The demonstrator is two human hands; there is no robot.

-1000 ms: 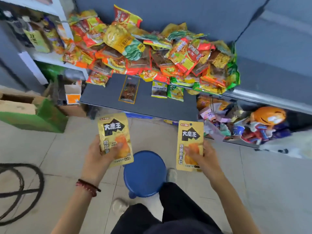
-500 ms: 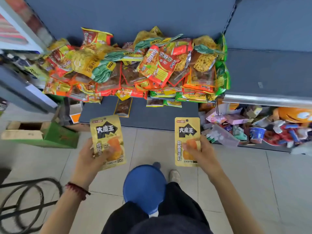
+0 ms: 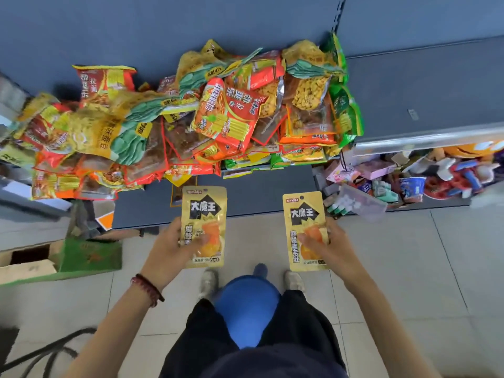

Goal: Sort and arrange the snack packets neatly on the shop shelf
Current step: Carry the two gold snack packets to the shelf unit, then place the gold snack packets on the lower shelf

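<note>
Each hand is clamped on one packet of the same kind. The left hand [image 3: 169, 246] grips the left yellow packet [image 3: 204, 214] by its lower half, thumb across the printed face and fingers behind, and the right hand [image 3: 327, 249] holds the right yellow packet [image 3: 304, 214] the same way. Both packets are upright with their faces toward the person, held in the air at the front edge of the lower shelf [image 3: 259, 195]; neither appears to touch it. Since the two match, the step in hand looks like pairing them and giving them a place of their own. The mixed heap of snack packets [image 3: 191, 126] covers the back and middle of this shelf across to its left edge, so board shows only in a strip along the front edge. One small dark packet [image 3: 176, 196] lies there, partly hidden behind the left yellow packet. To do this well, I would bring the two together with the printing the same way. I would then set them down as the start of a row on open board, either on the front strip toward the right corner or on the neighbouring shelf board [image 3: 422, 85] to the right. Either spot should be well apart from the heap, so nothing slides onto them. The pouches look thin and slick, so they would likely sit better laid flat and square to the front edge than leaning. The blue stool [image 3: 246, 306] sits between the feet, so the reach is best made forward over it rather than by stepping.
</note>
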